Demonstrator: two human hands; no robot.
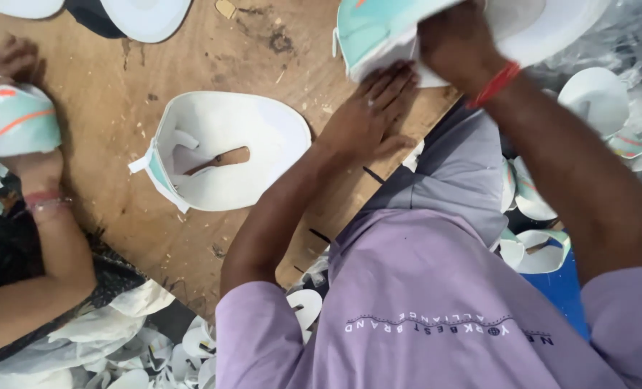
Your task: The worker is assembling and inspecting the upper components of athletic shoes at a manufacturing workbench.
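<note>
Head view looks down on a wooden table (119, 108). Near its right edge the left hand (368, 115) presses flat, fingers spread, on a white-and-teal shoe upper (379, 32), which the right hand (458, 43) grips from above. Mid-table lies another white upper (224, 158) (bare wood all round it). A co-worker's hand (7, 61) at the left edge is partly cut off, its grip unclear.

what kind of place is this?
Likely a small shoe-making workshop. A scuffed wooden worktable holds a white shoe upper, the left hand and right hand press another mint-and-white upper, and heaps of white cut pieces lie around.
</note>
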